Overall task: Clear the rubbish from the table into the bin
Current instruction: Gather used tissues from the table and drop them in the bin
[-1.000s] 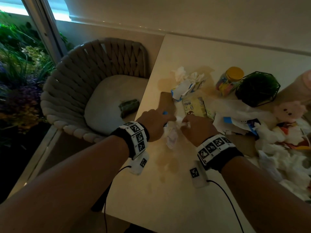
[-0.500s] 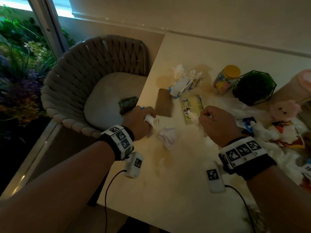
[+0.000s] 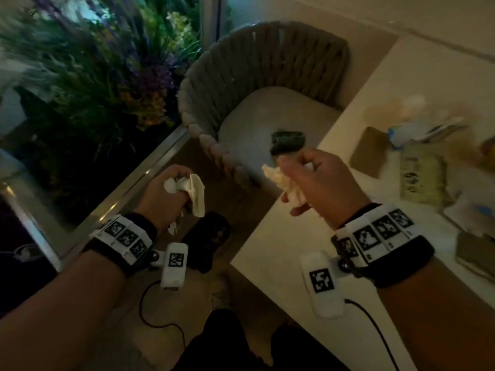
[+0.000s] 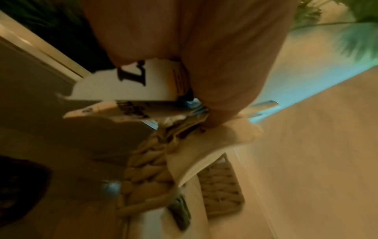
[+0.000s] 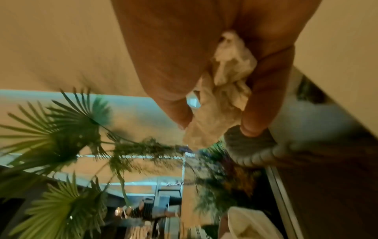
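Note:
My left hand [image 3: 171, 191] is off the table's left side, over the floor, and grips white torn paper scraps [image 3: 197, 195]. In the left wrist view these are torn printed card pieces [image 4: 126, 84] with a crumpled wrapper [image 4: 180, 126] under them. My right hand [image 3: 308, 180] is over the table's left edge by the chair and grips a crumpled white tissue [image 3: 281, 183]; the right wrist view shows the tissue [image 5: 223, 97] pinched between thumb and fingers. More rubbish lies blurred on the table [image 3: 289, 266]: a brown card [image 3: 371, 153] and a yellow packet [image 3: 422, 180].
A woven grey chair [image 3: 267, 60] stands against the table's left side, with a small dark green thing [image 3: 288, 140] on its seat. A dark object [image 3: 209, 242] sits on the floor just below my left hand. Plants [image 3: 93, 76] fill the glass at left.
The view has swung left and down. Both hands have left the tabletop with their rubbish; the left is now over the floor, the right at the table edge holding tissue.

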